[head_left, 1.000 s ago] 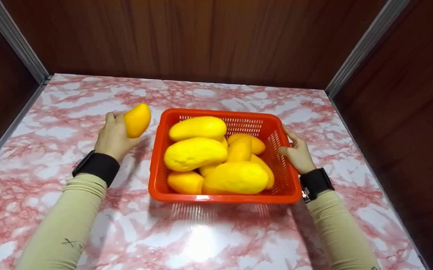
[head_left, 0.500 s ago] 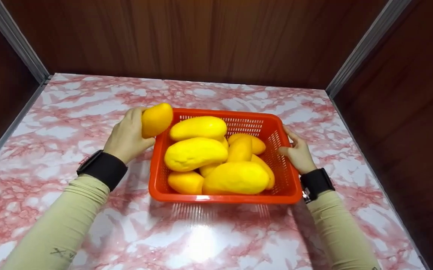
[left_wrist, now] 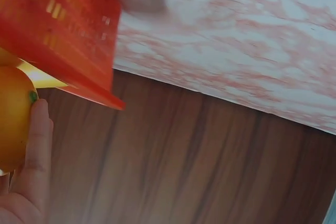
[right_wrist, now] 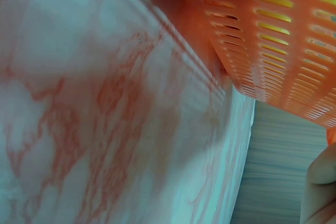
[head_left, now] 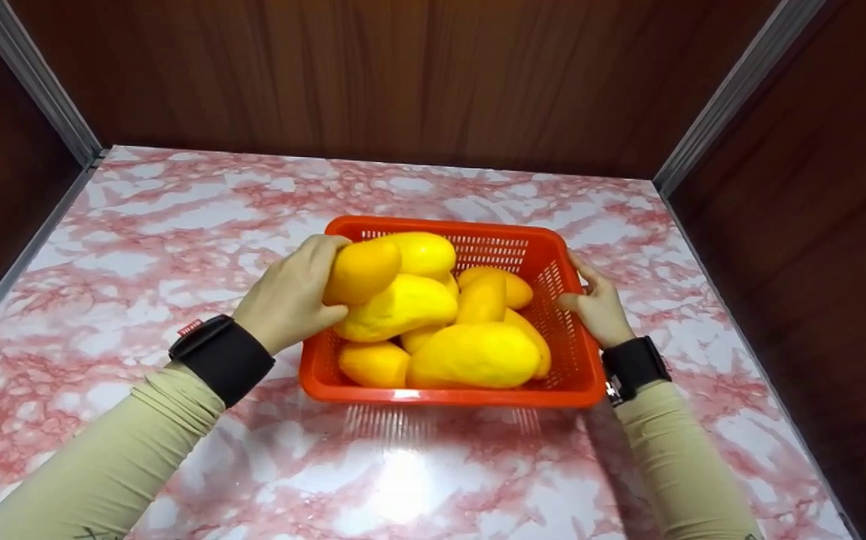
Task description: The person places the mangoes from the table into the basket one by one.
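While left hand (head_left: 290, 296) fingers grip mango (head_left: 361, 270) over basket (head_left: 447, 394), right hand (head_left: 599, 307) holds rim.

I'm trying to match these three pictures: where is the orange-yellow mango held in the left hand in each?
Head: orange-yellow mango, centre-left, over the red plastic basket.
Left wrist: far left edge, under the basket.
Right wrist: not in it.
Shared landmark: the basket.

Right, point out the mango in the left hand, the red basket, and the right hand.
mango (head_left: 361, 270), head view, middle of its skin.
red basket (head_left: 447, 397), head view, near rim.
right hand (head_left: 601, 307), head view, back of the hand at the basket's side.
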Available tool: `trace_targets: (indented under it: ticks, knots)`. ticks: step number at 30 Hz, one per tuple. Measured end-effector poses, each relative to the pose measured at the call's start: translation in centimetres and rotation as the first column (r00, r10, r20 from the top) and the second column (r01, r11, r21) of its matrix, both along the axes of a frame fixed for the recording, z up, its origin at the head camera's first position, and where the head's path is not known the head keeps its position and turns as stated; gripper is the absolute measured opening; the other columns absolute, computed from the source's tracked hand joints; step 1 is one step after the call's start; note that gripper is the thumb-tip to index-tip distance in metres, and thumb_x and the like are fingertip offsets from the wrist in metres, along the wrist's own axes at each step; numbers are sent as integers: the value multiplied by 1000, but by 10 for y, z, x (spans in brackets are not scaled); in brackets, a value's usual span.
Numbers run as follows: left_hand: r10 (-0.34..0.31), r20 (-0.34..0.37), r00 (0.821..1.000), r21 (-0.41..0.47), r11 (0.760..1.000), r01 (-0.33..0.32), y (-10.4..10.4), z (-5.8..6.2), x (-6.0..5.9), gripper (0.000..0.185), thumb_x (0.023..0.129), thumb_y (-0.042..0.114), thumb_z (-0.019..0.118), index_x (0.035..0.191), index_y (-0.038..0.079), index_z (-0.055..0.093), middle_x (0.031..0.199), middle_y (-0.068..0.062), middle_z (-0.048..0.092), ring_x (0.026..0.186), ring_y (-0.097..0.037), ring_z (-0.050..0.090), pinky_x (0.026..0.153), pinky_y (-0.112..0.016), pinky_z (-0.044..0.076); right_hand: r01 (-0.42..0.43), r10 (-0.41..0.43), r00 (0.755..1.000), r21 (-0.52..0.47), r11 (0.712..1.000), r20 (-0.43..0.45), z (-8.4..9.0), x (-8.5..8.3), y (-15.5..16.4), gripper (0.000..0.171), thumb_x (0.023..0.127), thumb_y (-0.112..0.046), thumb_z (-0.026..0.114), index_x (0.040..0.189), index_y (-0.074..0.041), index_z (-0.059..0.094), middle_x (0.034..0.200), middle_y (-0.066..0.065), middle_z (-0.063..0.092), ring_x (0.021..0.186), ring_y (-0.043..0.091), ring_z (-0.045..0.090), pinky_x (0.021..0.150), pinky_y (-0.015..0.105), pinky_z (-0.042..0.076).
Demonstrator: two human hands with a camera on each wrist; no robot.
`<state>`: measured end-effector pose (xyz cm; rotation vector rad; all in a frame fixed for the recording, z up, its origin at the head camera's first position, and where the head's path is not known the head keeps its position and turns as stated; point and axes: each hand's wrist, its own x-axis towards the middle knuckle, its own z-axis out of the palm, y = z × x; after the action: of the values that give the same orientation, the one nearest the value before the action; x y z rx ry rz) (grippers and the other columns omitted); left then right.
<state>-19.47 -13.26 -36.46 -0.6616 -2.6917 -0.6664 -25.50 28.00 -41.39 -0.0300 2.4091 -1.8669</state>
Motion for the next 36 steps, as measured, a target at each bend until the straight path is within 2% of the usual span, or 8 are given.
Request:
trace_targets:
  ticks: [4,9,12,18,26,30,36]
  knots:
    - [-37,-7,999,6,999,37,6,1,4,67,77,14,81,134,-1,48,123,-20,57,105,-36,61,98,-48,50,0,0,1000,-5,1000,2,-4,-3,2,81,84,11,54,157,-13,28,121,39,59,78,21,73,71,36,60]
    - [-66,-11,998,-1,998,66,13,2,10,66,78,15,79,135,0,49,127,-19,55,107,-35,60,100,-46,49,1,-1,1000,-24,1000,2,-6,-4,3,81,83,11,55,156,-13,30,103,24,70,74,21,73,67,36,60]
    - [-75,-11,997,-15,997,75,18,2,14,64,77,17,78,134,2,51,127,-18,53,103,-35,61,96,-47,51,5,-5,1000,-28,1000,2,-6,-5,3,81,83,11,54,156,-14,31,97,18,72,72,20,73,66,34,60]
    - [-92,-3,996,-73,993,91,24,1,20,65,77,20,78,135,9,53,128,-17,49,100,-35,60,86,-48,55,10,-10,1000,-26,1000,6,-2,-2,1,81,82,12,54,156,-13,31,103,23,71,74,21,73,68,37,60]
    - [-110,28,994,-87,990,112,24,0,25,67,77,22,80,137,8,55,121,-14,51,103,-32,57,89,-46,54,13,-13,1000,16,1000,-7,0,0,-1,80,83,10,55,156,-13,32,114,38,63,73,20,73,69,36,60]
    - [-136,48,990,-101,985,140,25,0,27,70,75,24,81,138,8,54,119,-14,53,99,-31,58,87,-46,54,13,-13,1000,13,1000,-8,-1,-1,0,80,83,11,55,156,-13,32,112,36,64,73,20,73,68,36,60]
    - [-177,98,979,-105,977,187,25,-3,31,68,76,24,81,136,9,53,116,-14,57,100,-32,60,93,-46,51,3,-3,1000,-25,1000,-16,-7,-4,2,80,83,12,55,156,-12,31,108,27,69,73,19,73,68,36,60]
